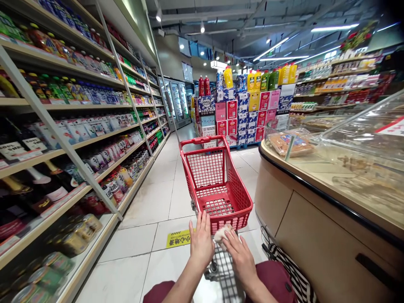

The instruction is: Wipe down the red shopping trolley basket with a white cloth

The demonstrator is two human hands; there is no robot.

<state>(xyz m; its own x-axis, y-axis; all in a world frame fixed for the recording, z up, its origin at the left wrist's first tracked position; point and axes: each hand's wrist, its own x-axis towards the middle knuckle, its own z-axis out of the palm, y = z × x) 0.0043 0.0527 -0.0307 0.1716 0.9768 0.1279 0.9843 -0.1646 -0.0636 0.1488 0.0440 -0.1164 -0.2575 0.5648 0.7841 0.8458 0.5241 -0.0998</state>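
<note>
A red plastic shopping cart (241, 195) with a lattice basket stands in front of me, its basket bare inside. My left hand (202, 242) is stretched out flat at the near left corner of the basket, thumb apart; whether it touches the rim is unclear. Under the fingers of my right hand (241, 254) is a crumpled whitish cloth (222, 233), held beside the near edge of the basket. The cart's lower frame and a caster (213, 266) show between my forearms.
Drink shelves (104, 126) line the left side. A rounded display counter (284, 185) with packaged food stands close on the right, a striped bag (293, 269) at its foot. Stacked drink cartons (227, 122) rise ahead. A yellow sticker (177, 239) marks the tiled floor.
</note>
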